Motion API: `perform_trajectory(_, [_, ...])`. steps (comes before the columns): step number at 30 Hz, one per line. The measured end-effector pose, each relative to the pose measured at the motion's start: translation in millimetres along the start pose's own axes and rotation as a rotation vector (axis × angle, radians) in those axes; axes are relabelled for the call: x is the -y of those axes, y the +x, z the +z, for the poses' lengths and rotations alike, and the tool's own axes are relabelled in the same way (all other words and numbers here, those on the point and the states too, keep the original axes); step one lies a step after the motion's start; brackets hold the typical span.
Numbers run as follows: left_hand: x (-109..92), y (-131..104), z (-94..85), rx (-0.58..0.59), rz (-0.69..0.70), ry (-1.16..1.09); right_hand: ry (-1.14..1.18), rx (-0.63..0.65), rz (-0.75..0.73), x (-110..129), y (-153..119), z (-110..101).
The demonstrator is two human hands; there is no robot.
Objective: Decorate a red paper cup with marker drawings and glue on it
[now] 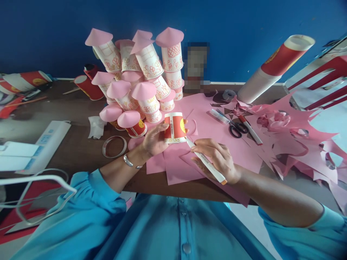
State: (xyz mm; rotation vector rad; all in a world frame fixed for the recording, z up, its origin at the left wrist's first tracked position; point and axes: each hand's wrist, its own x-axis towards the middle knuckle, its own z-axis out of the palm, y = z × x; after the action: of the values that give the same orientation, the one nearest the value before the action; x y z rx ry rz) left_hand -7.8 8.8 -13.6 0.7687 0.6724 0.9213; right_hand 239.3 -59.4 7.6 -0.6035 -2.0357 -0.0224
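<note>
My left hand (156, 138) is wrapped round a red and white paper cup (175, 128) with a yellow emblem, held above pink paper sheets (181, 168). Between the fingers of my right hand (217, 157) is a white marker pen (208, 167) with an orange end. Its tip meets or nearly meets the lower edge of the cup, where small yellowish drawn marks show. Just beyond the cup stand stacked paper cups (146, 103) with pink cone tops, many with flowers drawn on them.
Black-handled scissors (238, 129), a red and white marker (251, 130) and pink scraps (292, 144) lie on the right. A tall cup stack (273, 70) leans at the back right. Left are a tape roll (114, 147), a power strip (45, 146) and a white cable (54, 177).
</note>
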Motion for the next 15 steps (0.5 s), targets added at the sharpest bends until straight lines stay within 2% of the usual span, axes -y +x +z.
perform_trajectory(7, [5.1, -2.5, 2.3, 0.058, 0.005, 0.084, 0.103, -0.003, -0.002, 1.1, -2.9, 4.3])
perform_trajectory(15, [-0.5, -2.9, 4.0, 0.031, -0.037, 0.080, 0.108, 0.008, 0.002, 6.0, 2.8, 1.2])
